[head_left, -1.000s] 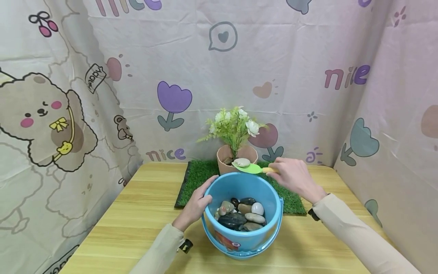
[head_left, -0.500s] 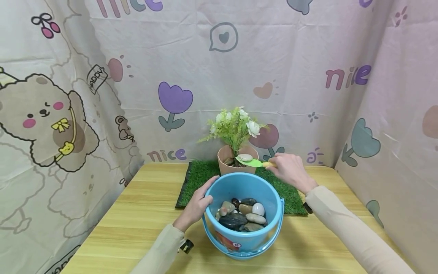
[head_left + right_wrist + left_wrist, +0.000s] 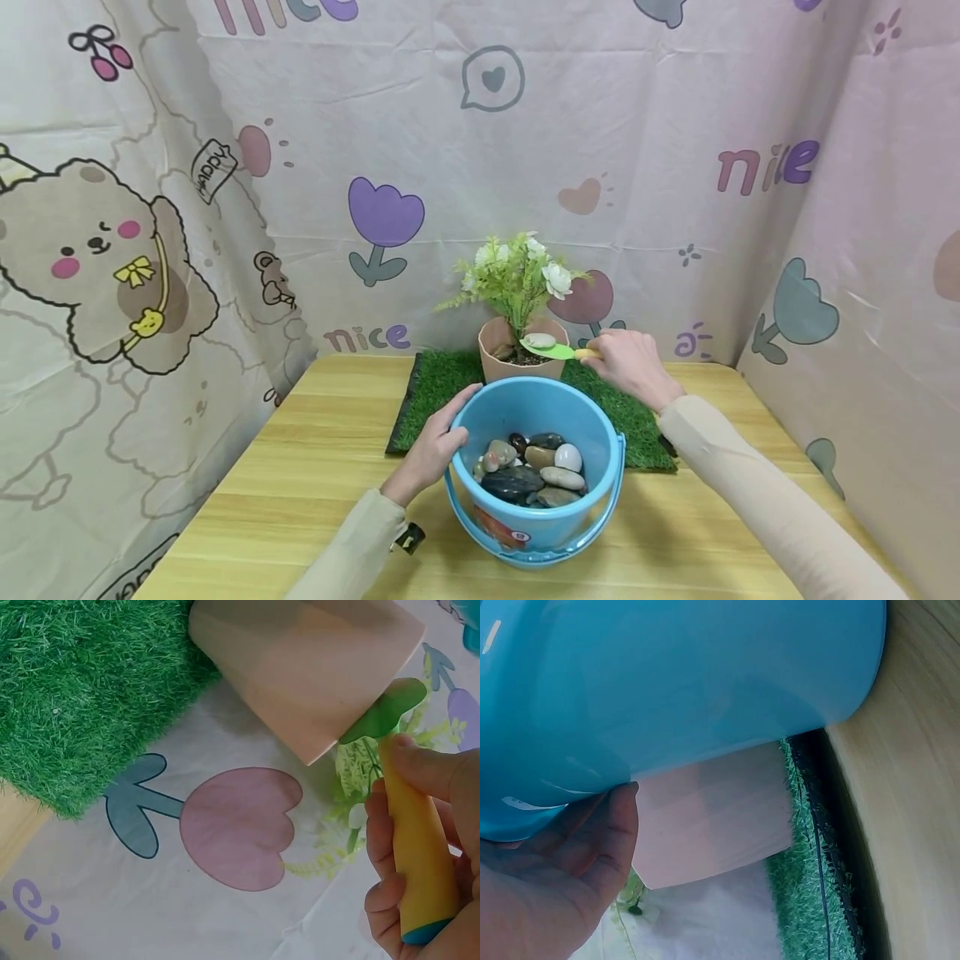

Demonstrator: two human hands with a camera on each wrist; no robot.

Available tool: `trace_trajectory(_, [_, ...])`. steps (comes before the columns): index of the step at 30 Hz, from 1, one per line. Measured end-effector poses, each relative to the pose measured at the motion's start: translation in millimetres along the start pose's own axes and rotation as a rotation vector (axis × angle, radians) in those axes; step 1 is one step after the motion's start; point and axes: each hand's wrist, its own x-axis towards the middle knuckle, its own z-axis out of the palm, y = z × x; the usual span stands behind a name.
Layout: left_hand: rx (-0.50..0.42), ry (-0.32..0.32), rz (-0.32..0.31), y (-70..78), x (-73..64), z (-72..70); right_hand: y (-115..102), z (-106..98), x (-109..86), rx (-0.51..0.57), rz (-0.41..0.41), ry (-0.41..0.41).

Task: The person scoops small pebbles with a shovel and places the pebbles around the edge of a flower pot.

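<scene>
My right hand [image 3: 633, 367] grips the yellow handle [image 3: 420, 847] of a small toy shovel with a green blade [image 3: 553, 352]. One pale oval stone [image 3: 539, 340] lies on the blade, which reaches over the rim of a pink flowerpot [image 3: 519, 368]. In the pot stand green leaves and white flowers [image 3: 557, 280], with dark soil and a brownish stone [image 3: 502, 352] at the base. My left hand [image 3: 433, 446] holds the left rim of a blue bucket [image 3: 536, 400], thumb toward its inside and fingers along its outer wall. Several smooth stones [image 3: 512, 482] in mixed colours lie in the bucket.
The pot stands on a green artificial turf mat [image 3: 630, 433] behind the bucket. Both rest on a wooden table [image 3: 300, 467]. The bucket's handle [image 3: 525, 554] hangs down at its front. Printed cloth [image 3: 645, 108] closes off the back and sides.
My right hand has moved away from me, taking the shovel and its stone from above the bucket's far edge to over the pot's rim. The left hand stays on the bucket.
</scene>
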Motion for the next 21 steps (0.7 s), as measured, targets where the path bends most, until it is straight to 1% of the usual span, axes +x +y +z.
trace_trajectory(8, [-0.006,0.000,0.005,-0.1,0.0,0.0,1,0,14.2,0.011,0.058,-0.052])
trace_trajectory(15, [-0.003,0.008,0.003,-0.9,-0.8,0.1,-1,-3,23.8,0.041,0.105,-0.103])
trace_trajectory(21, [-0.013,0.004,-0.003,-0.5,-1.5,0.2,1,-3,26.6,0.042,0.120,-0.114])
